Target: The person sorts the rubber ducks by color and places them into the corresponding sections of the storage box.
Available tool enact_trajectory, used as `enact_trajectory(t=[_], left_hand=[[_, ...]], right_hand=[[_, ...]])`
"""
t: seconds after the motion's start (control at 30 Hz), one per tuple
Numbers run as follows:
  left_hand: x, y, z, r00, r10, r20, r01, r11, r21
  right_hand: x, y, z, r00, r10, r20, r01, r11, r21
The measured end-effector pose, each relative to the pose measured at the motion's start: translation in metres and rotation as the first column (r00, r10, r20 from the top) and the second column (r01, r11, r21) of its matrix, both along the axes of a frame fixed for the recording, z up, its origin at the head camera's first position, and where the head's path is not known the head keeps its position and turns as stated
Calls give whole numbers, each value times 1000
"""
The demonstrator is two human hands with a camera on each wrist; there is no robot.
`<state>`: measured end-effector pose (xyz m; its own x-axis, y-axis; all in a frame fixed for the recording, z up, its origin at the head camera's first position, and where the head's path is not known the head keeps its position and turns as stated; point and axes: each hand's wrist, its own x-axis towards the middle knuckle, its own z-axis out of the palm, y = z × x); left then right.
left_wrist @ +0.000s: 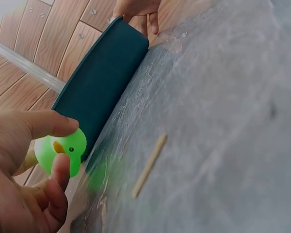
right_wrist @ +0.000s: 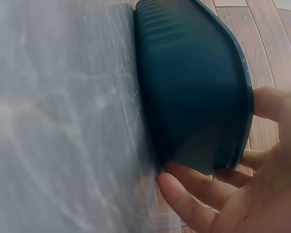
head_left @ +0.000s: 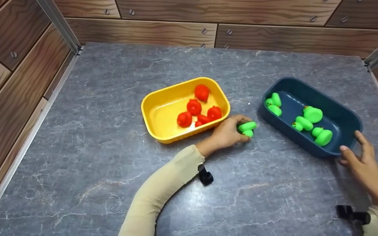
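My left hand point(head_left: 229, 132) pinches a green rubber duck point(head_left: 248, 127) between thumb and fingers, in the gap between two tubs. In the left wrist view the duck point(left_wrist: 75, 145) shows its orange beak and one eye. My right hand point(head_left: 366, 160) holds the near right corner of a dark blue tub point(head_left: 290, 137), its fingertips on the rim. In the right wrist view other fingers point(right_wrist: 199, 187) lie against the tub's outer end wall, low down. Several green ducks point(head_left: 313, 114) lie inside that tub, some tipped over.
A yellow tub point(head_left: 156, 114) stands left of the blue one, with several red rubber toys point(head_left: 194, 107) toward its right end. A thin wooden stick point(left_wrist: 149, 166) lies on the grey marbled table point(head_left: 110, 75). Wood-patterned panels point(head_left: 166, 32) border the table at the back and sides.
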<state>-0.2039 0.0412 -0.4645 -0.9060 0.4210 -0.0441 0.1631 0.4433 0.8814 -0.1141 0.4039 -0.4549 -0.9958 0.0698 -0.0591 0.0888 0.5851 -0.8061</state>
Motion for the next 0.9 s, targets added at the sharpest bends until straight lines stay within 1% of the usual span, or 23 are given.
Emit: enact_trajectory(t=[0.13, 0.4, 0.53, 0.7, 0.9], left_hand=[[1, 3, 3, 1000, -9, -10, 9, 1000, 18], [6, 6, 10, 999, -26, -18, 28, 993, 118], [9, 7, 13, 999, -35, -5, 35, 985, 171], [11, 11, 16, 1000, -29, 11, 26, 978, 207], [12, 12, 17, 998, -45, 37, 33, 960, 277]], right_hand=[[-1, 1, 1, 1000, 9, -10, -9, 1000, -6], [-2, -1, 2, 1000, 7, 11, -7, 1000, -6], [-2, 0, 1, 1000, 14, 10, -14, 1000, -12], [-2, 2, -2, 1000, 18, -15, -19, 1000, -25], [-1, 2, -2, 1000, 14, -3, -14, 1000, -8]])
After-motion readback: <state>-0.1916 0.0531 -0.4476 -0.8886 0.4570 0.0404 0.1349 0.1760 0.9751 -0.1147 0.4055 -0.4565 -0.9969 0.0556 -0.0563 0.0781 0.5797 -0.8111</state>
